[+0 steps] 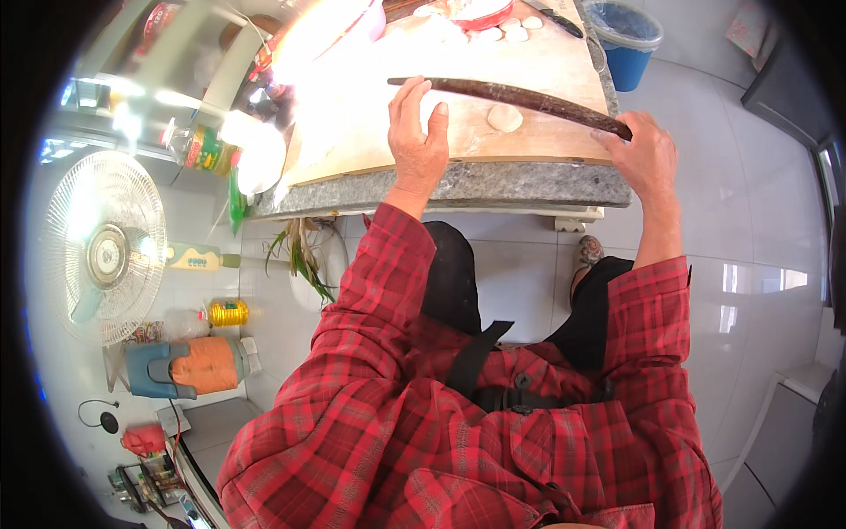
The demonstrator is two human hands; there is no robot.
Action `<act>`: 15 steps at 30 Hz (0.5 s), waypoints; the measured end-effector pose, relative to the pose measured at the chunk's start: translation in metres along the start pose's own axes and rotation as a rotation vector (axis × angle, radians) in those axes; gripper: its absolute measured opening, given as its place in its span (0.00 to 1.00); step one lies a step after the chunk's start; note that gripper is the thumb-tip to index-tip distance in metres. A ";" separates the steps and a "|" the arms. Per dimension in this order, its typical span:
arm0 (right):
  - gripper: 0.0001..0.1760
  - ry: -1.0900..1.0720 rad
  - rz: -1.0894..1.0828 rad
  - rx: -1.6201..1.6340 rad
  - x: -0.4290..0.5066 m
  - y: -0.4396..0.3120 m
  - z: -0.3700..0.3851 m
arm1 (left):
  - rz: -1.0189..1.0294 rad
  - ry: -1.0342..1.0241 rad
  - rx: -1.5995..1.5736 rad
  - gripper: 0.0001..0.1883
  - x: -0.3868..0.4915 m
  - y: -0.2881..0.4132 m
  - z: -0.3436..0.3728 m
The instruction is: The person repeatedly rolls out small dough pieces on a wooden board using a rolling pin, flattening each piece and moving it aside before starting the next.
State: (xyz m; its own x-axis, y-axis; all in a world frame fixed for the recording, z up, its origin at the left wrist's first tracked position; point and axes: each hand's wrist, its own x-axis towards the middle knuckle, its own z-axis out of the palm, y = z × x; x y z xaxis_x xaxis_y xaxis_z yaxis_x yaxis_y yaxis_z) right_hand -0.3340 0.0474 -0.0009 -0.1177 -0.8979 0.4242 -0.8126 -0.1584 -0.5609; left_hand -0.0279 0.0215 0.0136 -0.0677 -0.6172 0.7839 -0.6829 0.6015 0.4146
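A long, dark wooden rolling pin (522,97), dusted with flour, slants above the pale wooden board (370,149). My right hand (642,153) grips its right end near the board's right edge. At the other end, the fingertips of my left hand (418,142) meet the pin, with the thumb spread away from it. A small flattened round of dough (505,119) lies on the board just on my side of the pin. Several small dough pieces (516,33) sit at the far side, beside a red bowl (492,16).
A knife with a black handle (563,24) lies at the board's far right. The grey stone counter edge (529,185) runs under the board. A blue bin (626,56) stands on the floor beyond. To my left are an electric fan (106,248) and an oil bottle (205,149). Glare washes out the far left.
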 end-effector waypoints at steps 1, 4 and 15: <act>0.18 -0.023 -0.031 -0.005 -0.001 -0.002 0.000 | 0.056 -0.028 0.082 0.20 0.003 -0.003 -0.003; 0.18 -0.053 -0.104 -0.072 -0.003 -0.005 0.002 | 0.106 -0.187 0.283 0.23 0.010 -0.021 -0.009; 0.10 0.035 -0.213 -0.142 0.011 -0.007 0.012 | -0.195 -0.706 0.425 0.30 0.018 -0.055 0.025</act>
State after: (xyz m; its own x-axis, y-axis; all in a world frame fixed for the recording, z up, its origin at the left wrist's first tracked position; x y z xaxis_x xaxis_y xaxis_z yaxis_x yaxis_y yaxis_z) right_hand -0.3233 0.0342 -0.0010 0.0469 -0.8353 0.5477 -0.8927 -0.2811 -0.3523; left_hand -0.0096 -0.0351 -0.0061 -0.2619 -0.9472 0.1849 -0.9355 0.2963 0.1926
